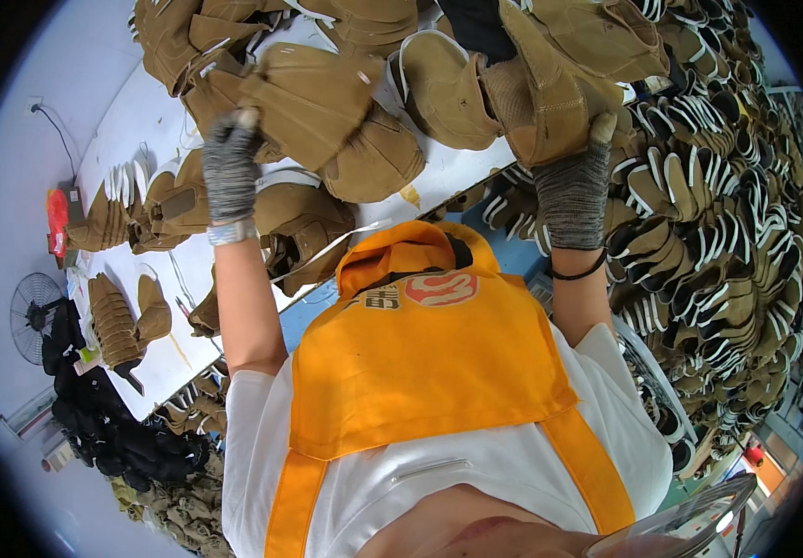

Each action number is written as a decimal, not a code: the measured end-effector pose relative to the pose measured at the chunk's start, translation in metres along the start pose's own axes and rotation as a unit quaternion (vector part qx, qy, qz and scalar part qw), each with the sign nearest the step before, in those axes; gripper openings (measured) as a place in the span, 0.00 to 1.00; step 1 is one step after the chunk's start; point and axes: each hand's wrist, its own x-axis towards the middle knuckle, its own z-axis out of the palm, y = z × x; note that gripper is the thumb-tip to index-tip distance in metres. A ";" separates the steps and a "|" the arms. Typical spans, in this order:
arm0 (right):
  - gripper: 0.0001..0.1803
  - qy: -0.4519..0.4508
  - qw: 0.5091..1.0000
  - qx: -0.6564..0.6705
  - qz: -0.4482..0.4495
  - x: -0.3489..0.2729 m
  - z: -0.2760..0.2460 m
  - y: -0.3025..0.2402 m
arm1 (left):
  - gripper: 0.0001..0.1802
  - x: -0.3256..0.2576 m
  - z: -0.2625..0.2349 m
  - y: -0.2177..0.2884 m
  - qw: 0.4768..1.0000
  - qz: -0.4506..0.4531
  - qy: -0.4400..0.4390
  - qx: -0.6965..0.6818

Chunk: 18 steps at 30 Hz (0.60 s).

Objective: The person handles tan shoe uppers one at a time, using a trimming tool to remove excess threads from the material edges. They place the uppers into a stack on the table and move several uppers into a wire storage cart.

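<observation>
Grey knitted gloves with bare thumb tips cover both my hands. At the left, my left hand [232, 172] is closed at the edge of a brown suede shoe upper [313, 102], with its thumb on top and the other fingers curled. On the right, my right hand [576, 181] grips the lower end of another brown shoe upper [555, 107], which is tilted up; its thumb shows at the side and its fingers are hidden behind the piece. Between them lies a rounded brown upper [443, 88] with a pale edge. Another upper [304, 219] rests on the table just below my left hand's piece.
The white table [155, 349] carries more brown uppers, including a nested stack [115, 321] at the left. Large heaps of stacked uppers [699, 242] rise on the right. A black fan [34, 316] and a dark pile [108, 423] stand at far left. A white cord [332, 244] hangs near the table edge.
</observation>
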 end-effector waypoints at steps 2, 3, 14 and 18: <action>0.47 -0.006 1.000 0.016 0.007 0.001 -0.003 0.000 | 0.10 0.013 -0.020 0.000 0.999 0.020 0.014 -0.033; 0.47 -0.008 0.999 0.029 0.016 0.003 -0.007 0.000 | 0.09 0.017 -0.025 0.002 0.999 0.038 0.028 -0.009; 0.46 0.004 0.998 0.058 0.017 0.012 -0.023 0.004 | 0.11 -0.009 -0.021 0.024 0.998 0.049 0.018 -0.033; 0.43 -0.006 1.000 -0.007 -0.029 0.015 -0.030 0.009 | 0.07 -0.020 -0.010 0.037 0.998 0.065 -0.006 0.008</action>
